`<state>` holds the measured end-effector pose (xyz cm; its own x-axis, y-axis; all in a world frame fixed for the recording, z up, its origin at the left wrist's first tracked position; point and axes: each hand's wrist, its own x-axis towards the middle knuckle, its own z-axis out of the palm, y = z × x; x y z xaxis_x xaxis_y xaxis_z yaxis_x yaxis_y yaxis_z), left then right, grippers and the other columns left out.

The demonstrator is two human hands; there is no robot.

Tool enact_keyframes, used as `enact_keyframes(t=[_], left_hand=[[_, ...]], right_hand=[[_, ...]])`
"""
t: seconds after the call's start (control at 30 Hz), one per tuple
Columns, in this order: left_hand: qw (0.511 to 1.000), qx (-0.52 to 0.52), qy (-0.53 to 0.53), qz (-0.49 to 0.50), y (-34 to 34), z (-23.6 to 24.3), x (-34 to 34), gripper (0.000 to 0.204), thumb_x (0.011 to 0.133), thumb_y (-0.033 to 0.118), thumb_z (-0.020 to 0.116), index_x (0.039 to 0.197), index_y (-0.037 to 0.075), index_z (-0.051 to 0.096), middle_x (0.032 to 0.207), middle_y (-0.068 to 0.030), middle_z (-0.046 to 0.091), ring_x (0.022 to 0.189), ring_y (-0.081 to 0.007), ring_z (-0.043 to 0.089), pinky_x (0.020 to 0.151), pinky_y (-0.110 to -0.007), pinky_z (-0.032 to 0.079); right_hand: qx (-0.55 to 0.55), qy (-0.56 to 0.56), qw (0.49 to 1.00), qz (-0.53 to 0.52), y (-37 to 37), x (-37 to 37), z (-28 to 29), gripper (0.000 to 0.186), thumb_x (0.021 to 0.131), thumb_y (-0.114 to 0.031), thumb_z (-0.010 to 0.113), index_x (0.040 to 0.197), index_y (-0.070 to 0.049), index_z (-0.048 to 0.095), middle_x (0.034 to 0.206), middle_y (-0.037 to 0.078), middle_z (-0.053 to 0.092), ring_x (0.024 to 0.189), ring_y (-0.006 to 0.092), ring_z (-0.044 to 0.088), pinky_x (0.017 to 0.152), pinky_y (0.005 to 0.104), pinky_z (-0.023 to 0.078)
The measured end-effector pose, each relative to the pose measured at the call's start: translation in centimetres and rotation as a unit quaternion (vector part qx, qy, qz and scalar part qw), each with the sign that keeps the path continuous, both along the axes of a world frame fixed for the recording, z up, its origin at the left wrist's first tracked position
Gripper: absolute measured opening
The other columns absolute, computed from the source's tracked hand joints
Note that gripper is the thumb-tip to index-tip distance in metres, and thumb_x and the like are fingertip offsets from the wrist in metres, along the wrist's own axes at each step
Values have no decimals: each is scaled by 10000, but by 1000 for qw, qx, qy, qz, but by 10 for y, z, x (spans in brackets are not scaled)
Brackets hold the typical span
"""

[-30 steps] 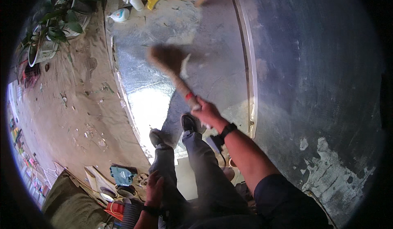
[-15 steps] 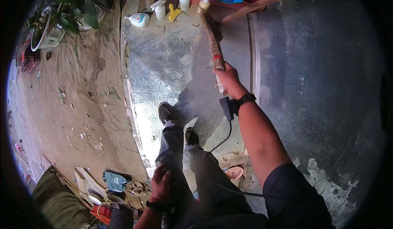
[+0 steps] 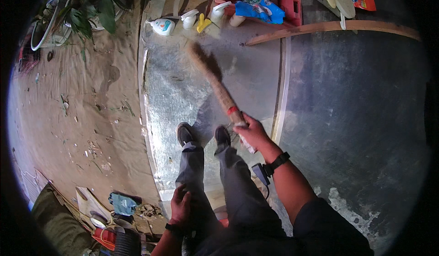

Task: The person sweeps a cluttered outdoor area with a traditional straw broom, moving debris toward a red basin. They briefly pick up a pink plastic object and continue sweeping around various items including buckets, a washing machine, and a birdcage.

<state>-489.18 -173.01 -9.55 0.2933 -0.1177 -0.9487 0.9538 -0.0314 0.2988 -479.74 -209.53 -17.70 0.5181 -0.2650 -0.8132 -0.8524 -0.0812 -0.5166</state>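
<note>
My right hand (image 3: 251, 130) is closed around the pale-wrapped handle of a straw hand broom (image 3: 219, 90) with a red band. The broom slants away to the far left over a grey sheet (image 3: 171, 96) on the floor, its bristle end blurred. My left hand (image 3: 180, 206) rests at my left thigh, fingers loosely bent and apart, holding nothing I can see. Beyond the bristles stand two white spray bottles (image 3: 189, 19), with a yellow scraper-like tool (image 3: 203, 23) between them. A white bottle (image 3: 163, 26) lies on its side to their left.
A red crate (image 3: 296, 11) with packets stands at the far side. A curved wooden strip (image 3: 338, 26) runs right from it, with a white brush (image 3: 342, 0) beyond. Potted plants (image 3: 82, 16) are far left. Debris dots the brown sheet (image 3: 105, 119); a teal bag (image 3: 123, 203) lies near left.
My right hand has drawn the broom nearer, and its bristle end has swung left. My right foot has stepped forward. The view has shifted, showing more of the crate.
</note>
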Motion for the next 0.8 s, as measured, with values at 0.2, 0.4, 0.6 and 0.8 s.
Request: enact_keyframes(t=[0.2, 0.4, 0.6, 0.8], left_hand=[[1000, 9, -4, 16, -18, -12, -18, 464, 988, 169, 599, 1402, 12, 461, 1033, -86, 656, 816, -145, 640, 682, -282, 538], [999, 7, -8, 52, -47, -16, -34, 436, 986, 163, 613, 1375, 17, 480, 1058, -87, 647, 828, -156, 638, 696, -302, 550], [997, 6, 1, 74, -71, -9, -31, 423, 984, 170, 620, 1360, 29, 489, 1073, -90, 647, 823, -170, 646, 685, -309, 555], [994, 4, 37, 98, -78, -5, -28, 418, 982, 172, 614, 1360, 49, 483, 1073, -109, 660, 795, -196, 664, 669, -324, 557]], right_hand=[[-88, -12, 996, -4, -68, 100, -43, 424, 829, -210, 736, 1212, -76, 611, 870, 104, 706, 769, 231, 701, 668, 378, 564], [-225, -17, 945, 238, -76, 107, -58, 539, 795, -304, 738, 1250, -67, 572, 1042, 227, 697, 979, 422, 669, 848, 484, 535], [-174, -20, 932, 317, -100, 33, 27, 712, 809, -298, 741, 1441, -102, 481, 1190, 243, 663, 1087, 397, 656, 920, 438, 531], [-201, 1, 964, 172, -128, 75, -4, 478, 836, -242, 724, 1262, -80, 580, 1004, 182, 710, 914, 341, 703, 815, 429, 555]])
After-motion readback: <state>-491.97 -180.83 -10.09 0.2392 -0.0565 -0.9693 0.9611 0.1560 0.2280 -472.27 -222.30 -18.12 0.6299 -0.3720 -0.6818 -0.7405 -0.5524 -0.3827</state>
